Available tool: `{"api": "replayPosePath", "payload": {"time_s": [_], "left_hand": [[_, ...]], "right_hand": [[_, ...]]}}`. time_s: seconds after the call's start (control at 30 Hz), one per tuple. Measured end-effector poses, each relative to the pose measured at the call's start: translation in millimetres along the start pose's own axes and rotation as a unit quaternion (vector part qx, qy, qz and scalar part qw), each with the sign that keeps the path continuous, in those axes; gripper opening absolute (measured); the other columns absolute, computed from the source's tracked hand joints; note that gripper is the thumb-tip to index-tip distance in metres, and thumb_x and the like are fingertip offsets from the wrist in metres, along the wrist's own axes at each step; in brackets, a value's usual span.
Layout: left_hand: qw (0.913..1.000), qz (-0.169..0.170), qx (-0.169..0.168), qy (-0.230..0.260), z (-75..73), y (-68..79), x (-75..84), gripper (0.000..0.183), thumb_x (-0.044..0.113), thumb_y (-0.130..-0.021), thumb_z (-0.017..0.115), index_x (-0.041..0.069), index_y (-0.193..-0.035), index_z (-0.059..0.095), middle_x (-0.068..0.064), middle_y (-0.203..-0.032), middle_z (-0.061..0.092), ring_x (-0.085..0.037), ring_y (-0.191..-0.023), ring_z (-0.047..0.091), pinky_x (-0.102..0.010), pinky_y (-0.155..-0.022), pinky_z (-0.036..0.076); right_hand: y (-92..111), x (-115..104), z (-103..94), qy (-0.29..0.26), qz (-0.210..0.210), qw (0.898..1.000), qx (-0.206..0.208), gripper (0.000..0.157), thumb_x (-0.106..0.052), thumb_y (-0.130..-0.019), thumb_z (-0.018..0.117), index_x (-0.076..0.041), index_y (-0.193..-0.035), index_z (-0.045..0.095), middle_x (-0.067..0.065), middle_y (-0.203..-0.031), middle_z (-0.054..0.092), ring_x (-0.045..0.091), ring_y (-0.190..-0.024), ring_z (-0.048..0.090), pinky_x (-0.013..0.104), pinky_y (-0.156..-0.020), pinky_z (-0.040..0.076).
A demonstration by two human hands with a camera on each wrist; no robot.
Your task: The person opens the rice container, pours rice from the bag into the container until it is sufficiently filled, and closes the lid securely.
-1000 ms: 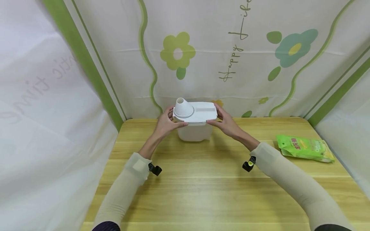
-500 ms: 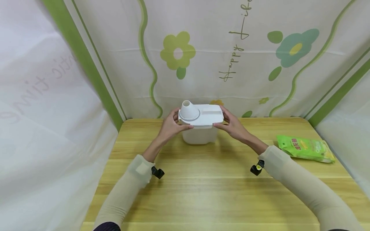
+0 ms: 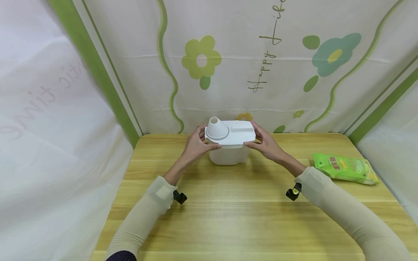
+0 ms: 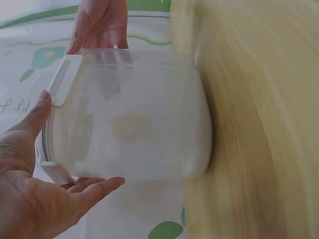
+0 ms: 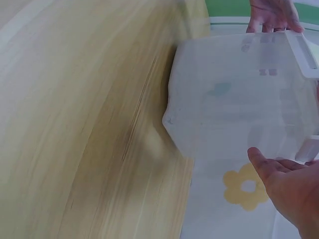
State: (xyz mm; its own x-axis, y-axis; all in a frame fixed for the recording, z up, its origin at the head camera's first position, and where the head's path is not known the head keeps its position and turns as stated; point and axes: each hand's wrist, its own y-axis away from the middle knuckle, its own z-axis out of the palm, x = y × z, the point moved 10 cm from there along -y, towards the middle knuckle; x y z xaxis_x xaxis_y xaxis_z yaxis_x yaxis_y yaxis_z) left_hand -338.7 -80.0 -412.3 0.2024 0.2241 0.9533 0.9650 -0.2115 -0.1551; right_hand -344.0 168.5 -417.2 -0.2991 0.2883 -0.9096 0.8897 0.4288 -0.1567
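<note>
A translucent storage container (image 3: 228,156) with a white lid (image 3: 240,133) stands toward the back of the table. On the lid's left part sits a white cone (image 3: 216,127) with an opening at its top. My left hand (image 3: 197,144) holds the lid's left end, thumb along the front edge and fingers round the side. At the right end, my right hand (image 3: 267,145) grips it the same way. White clips, such as one clip (image 4: 66,79) in the left wrist view, hug the lid's edge. A whitish band shows at the container's bottom in that view.
A green plastic packet (image 3: 346,168) lies at the right side of the wooden table (image 3: 225,217). Close behind the container hangs a white cloth (image 3: 235,72) printed with flowers. Another white cloth (image 3: 49,145) runs along the left side.
Both hands and the container have moved to the right and slightly toward me, mostly in the first half second. The green packet has stayed in place.
</note>
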Motion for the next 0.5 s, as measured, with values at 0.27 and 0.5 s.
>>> {"api": "replayPosePath", "payload": {"time_s": [0.27, 0.5], "left_hand": [[1.0, 0.002, -0.002, -0.01, 2.8, 1.9, -1.2, 0.097, 0.016, -0.078, 0.097, 0.0, -0.154, 0.041, -0.019, -0.153, 0.057, -0.031, -0.142, 0.056, -0.037, -0.113, 0.049], [0.9996, 0.016, 0.003, -0.025, 5.1, 3.2, 1.1, 0.097, 0.015, -0.076, 0.098, -0.003, -0.152, 0.041, -0.023, -0.15, 0.059, -0.032, -0.139, 0.059, -0.034, -0.11, 0.051]], "right_hand": [[2.9, 3.3, 1.1, 0.009, 0.003, 1.0, -0.001, 0.095, -0.015, -0.101, 0.074, -0.014, -0.172, 0.011, 0.02, -0.16, 0.044, 0.037, -0.147, 0.046, 0.036, -0.111, 0.049], [3.8, 6.6, 2.1, -0.004, -0.005, 1.0, -0.011, 0.093, -0.013, -0.102, 0.073, -0.02, -0.172, 0.012, 0.017, -0.16, 0.045, 0.035, -0.146, 0.047, 0.019, -0.104, 0.049]]}}
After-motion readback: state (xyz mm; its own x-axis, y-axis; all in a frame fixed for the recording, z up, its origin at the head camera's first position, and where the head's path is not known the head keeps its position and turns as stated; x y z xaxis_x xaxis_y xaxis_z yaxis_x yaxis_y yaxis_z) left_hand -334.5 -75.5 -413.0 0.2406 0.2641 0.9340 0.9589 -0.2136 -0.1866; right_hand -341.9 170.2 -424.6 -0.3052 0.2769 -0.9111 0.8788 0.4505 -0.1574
